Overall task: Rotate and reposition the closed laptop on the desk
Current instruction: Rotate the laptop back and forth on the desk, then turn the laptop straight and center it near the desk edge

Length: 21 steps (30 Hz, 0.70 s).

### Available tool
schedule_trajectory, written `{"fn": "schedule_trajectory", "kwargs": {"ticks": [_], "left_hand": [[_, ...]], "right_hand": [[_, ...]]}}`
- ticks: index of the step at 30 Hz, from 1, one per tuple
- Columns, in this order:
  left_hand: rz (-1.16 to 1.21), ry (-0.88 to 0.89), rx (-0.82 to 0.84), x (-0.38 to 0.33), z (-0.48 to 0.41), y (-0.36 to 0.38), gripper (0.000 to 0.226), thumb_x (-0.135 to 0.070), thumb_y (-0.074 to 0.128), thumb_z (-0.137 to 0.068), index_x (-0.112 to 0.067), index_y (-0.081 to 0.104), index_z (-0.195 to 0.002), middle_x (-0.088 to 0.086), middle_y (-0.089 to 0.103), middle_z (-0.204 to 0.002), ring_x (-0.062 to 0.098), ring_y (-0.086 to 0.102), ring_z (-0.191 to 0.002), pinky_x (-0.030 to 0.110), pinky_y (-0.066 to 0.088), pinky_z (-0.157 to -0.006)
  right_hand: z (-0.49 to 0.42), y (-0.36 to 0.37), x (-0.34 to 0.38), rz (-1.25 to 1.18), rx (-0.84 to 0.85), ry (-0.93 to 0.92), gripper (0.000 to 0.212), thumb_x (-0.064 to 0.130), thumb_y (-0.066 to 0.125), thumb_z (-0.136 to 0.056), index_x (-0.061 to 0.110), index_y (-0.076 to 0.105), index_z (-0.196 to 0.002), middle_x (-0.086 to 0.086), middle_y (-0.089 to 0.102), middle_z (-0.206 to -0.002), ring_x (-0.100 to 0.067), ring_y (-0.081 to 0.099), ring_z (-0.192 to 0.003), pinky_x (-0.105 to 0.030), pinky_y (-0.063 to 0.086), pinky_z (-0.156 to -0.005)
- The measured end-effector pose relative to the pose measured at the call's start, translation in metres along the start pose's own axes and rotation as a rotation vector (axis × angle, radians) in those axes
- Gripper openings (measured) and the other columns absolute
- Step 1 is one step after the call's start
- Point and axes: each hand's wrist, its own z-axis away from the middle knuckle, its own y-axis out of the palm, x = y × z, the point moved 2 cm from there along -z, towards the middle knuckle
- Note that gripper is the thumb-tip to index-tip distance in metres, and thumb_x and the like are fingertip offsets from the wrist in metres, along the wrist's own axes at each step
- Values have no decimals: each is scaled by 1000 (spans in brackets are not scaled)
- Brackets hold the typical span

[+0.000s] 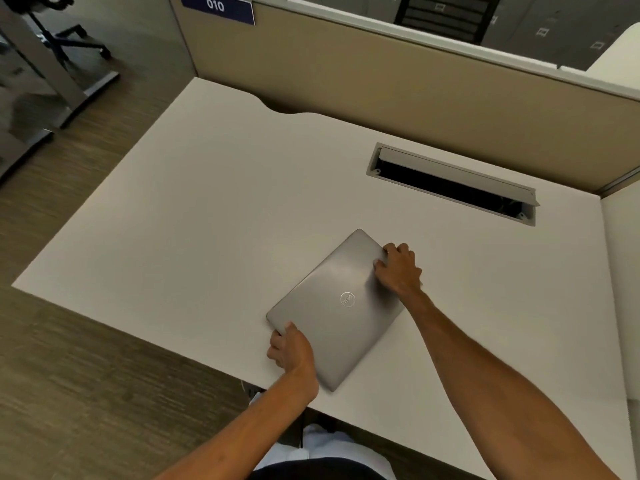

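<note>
Laptop, one, closed, askew on desk; two hands grip opposite corners.

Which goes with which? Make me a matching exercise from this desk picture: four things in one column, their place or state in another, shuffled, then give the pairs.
Things:
1. laptop
2. left hand
3. right hand
4. cable hatch

Places or states:
A. set into the desk near the partition, lid raised
B. grip on the laptop's far right edge
C. closed, lying flat at an angle to the desk's edge
D. grip on the laptop's near left corner

Pairs: 1-C, 2-D, 3-B, 4-A
</note>
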Motion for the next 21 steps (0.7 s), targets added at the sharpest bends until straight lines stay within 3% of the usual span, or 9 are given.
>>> {"fn": "schedule_trajectory", "kwargs": {"ticks": [4, 10, 13, 16, 21], "left_hand": [[-3, -59, -26, -10, 4, 3, 67, -41, 51, -107, -15, 30, -166, 17, 30, -165, 43, 43, -145, 59, 41, -120], [43, -143, 4, -20, 7, -2, 63, -31, 62, -93, -17, 41, -151, 14, 38, -154, 43, 53, -128, 56, 51, -108], [28, -131, 60, -20, -1, -6, 71, -33, 65, -80, -21, 43, -147, 12, 42, -148, 42, 57, -121, 62, 54, -105], [7, -103, 95, -28, -3, -11, 69, -32, 67, -79, -23, 45, -144, 13, 46, -145, 40, 58, -119, 62, 55, -104], [38, -66, 169, -42, -20, -13, 71, -31, 70, -64, -25, 51, -133, 14, 58, -137, 39, 64, -116, 63, 58, -100]], "right_hand": [[-2, 0, -1, -33, 18, 18, 43, 34, 56, -100, 14, 56, -138, -11, 46, -144, -33, 42, -136, -57, 40, -104], [-5, -5, -3, -176, 16, 80, 42, 34, 68, -94, 18, 63, -132, -8, 52, -140, -31, 46, -135, -54, 38, -108], [0, -5, -15, -325, -9, 182, 41, 40, 77, -82, 27, 71, -120, -3, 63, -128, -28, 60, -122, -53, 43, -108], [5, 2, -34, -455, -29, 254, 46, 48, 73, -66, 29, 73, -108, -2, 74, -108, -24, 70, -103, -50, 52, -99], [29, -2, -47, -648, -104, 342, 33, 26, 75, -70, 24, 78, -103, 3, 78, -95, -25, 73, -93, -53, 56, -98]]}}
